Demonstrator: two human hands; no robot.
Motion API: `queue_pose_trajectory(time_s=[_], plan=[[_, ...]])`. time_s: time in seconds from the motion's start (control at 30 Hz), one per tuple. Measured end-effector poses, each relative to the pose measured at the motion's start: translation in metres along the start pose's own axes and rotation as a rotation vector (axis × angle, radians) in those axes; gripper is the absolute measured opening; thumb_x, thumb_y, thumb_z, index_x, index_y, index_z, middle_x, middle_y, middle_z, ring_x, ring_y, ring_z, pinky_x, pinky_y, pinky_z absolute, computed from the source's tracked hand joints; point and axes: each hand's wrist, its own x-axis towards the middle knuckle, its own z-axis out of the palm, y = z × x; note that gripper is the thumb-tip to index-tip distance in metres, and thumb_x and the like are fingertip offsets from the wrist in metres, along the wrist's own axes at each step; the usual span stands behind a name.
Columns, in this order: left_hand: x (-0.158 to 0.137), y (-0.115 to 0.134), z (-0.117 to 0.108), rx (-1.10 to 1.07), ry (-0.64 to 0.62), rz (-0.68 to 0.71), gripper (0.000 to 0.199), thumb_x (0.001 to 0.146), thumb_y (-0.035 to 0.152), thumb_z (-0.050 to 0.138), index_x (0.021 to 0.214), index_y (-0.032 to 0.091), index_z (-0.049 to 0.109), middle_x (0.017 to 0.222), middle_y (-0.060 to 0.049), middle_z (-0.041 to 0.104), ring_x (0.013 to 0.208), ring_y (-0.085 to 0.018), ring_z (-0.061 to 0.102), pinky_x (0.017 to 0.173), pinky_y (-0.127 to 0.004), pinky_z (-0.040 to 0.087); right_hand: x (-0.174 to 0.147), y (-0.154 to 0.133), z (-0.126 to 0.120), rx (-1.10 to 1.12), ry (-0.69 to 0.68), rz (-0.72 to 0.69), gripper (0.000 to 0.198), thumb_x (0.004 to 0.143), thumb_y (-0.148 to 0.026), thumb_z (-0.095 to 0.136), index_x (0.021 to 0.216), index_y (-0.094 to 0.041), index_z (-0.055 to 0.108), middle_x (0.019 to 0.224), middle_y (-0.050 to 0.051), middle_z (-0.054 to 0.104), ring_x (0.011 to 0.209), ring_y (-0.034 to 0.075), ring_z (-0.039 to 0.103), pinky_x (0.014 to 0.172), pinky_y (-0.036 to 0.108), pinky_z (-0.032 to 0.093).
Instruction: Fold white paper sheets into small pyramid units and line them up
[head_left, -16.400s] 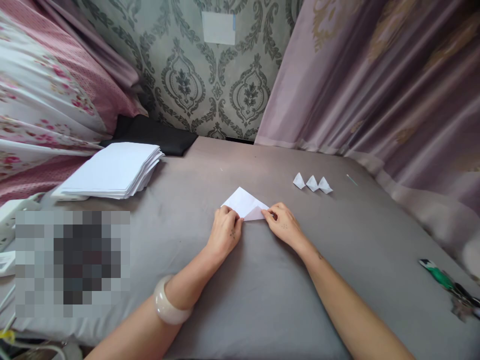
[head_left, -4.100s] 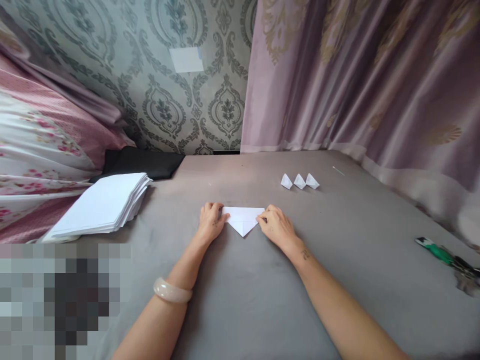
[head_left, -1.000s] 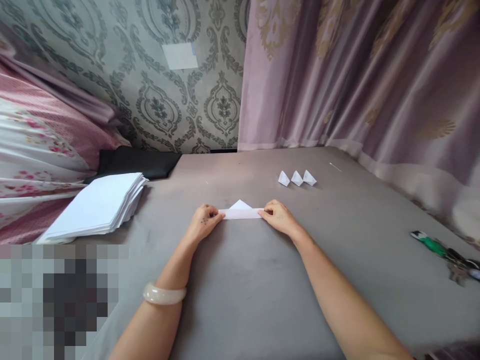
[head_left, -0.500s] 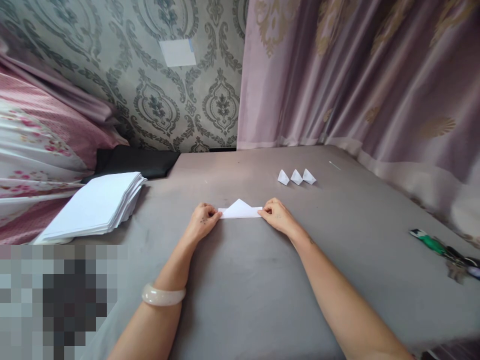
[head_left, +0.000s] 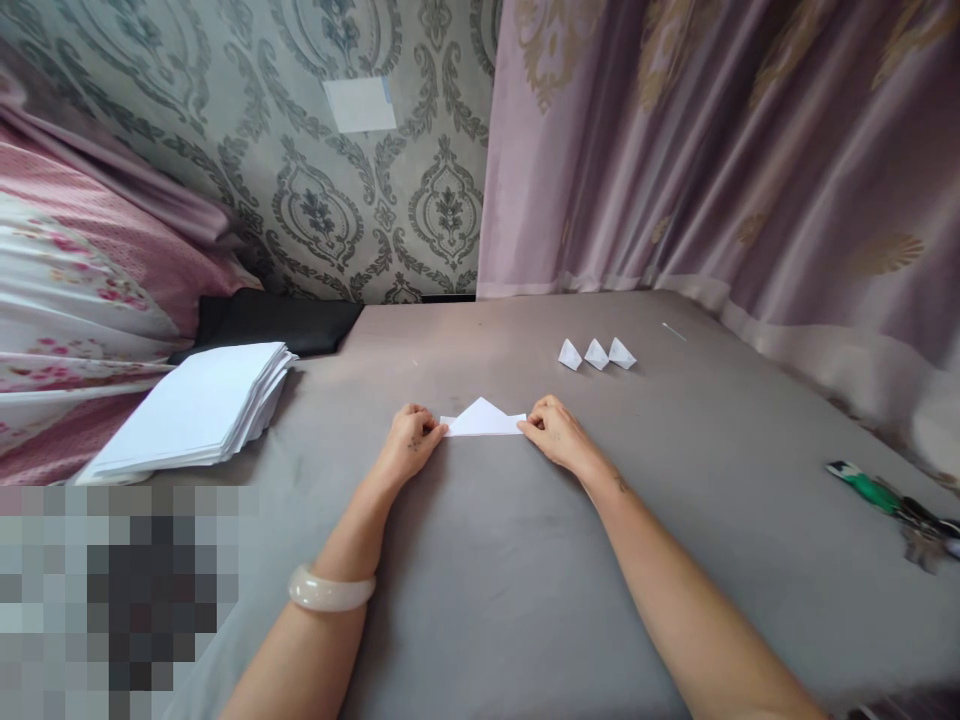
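A folded sheet of white paper (head_left: 482, 418) lies on the grey-covered table between my hands, with a triangular peak in its middle and a straight strip along the bottom. My left hand (head_left: 412, 440) pinches its left end between thumb and fingers. At the opposite end, my right hand (head_left: 553, 428) grips the right tip the same way. Beyond the right hand stand three small folded paper pieces (head_left: 597, 355) in a row, each pointed at the top.
A thick stack of white paper (head_left: 195, 405) lies at the left, beside a black flat item (head_left: 277, 322). On the right edge are keys with a green-handled tool (head_left: 874, 492). A thin white stick (head_left: 673, 331) lies near the curtain (head_left: 600, 150).
Both hands stay on the paper's ends with hardly any movement. The bottom strip looks slightly flatter against the peak, and the whole view has shifted a little.
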Motion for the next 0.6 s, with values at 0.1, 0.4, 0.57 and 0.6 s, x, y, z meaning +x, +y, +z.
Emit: queue_pose_trajectory(time_s=[0.1,0.4,0.57,0.6], plan=[[0.0,-0.004,0.003,0.031,0.016,0.036,0.019,0.081,0.028,0.054,0.069,0.014,0.06,0.086,-0.009,0.055,0.082,-0.019,0.053,0.08,-0.036,0.045,-0.001,0.0,0.0,-0.012,0.003,-0.015,0.021,0.084,-0.031,0.051,0.07,-0.017,0.059,0.091,0.004,0.053,0.076,0.013,0.056,0.075,0.027,0.042],[-0.008,0.002,0.009,0.223,0.083,0.175,0.026,0.086,0.02,0.045,0.11,0.015,0.051,0.103,-0.012,0.051,0.094,-0.023,0.047,0.086,-0.04,0.042,-0.008,-0.013,-0.002,-0.118,0.073,-0.058,0.007,0.085,-0.023,0.052,0.091,-0.02,0.053,0.096,0.005,0.053,0.085,0.017,0.054,0.078,0.029,0.042],[-0.009,0.02,0.004,0.382,0.014,0.35,0.032,0.084,0.006,0.036,0.104,0.018,0.058,0.109,-0.011,0.052,0.093,-0.023,0.046,0.084,-0.039,0.041,-0.011,-0.022,0.003,-0.254,-0.009,-0.288,0.024,0.086,-0.004,0.039,0.093,-0.02,0.057,0.099,0.005,0.057,0.095,0.017,0.049,0.083,0.028,0.039],[-0.01,0.024,0.004,0.397,-0.017,0.384,0.032,0.084,0.004,0.034,0.099,0.018,0.059,0.106,-0.011,0.054,0.092,-0.023,0.047,0.083,-0.038,0.042,-0.013,-0.025,0.004,-0.297,-0.032,-0.294,0.028,0.086,-0.002,0.037,0.093,-0.019,0.057,0.099,0.006,0.058,0.095,0.017,0.049,0.082,0.028,0.039]])
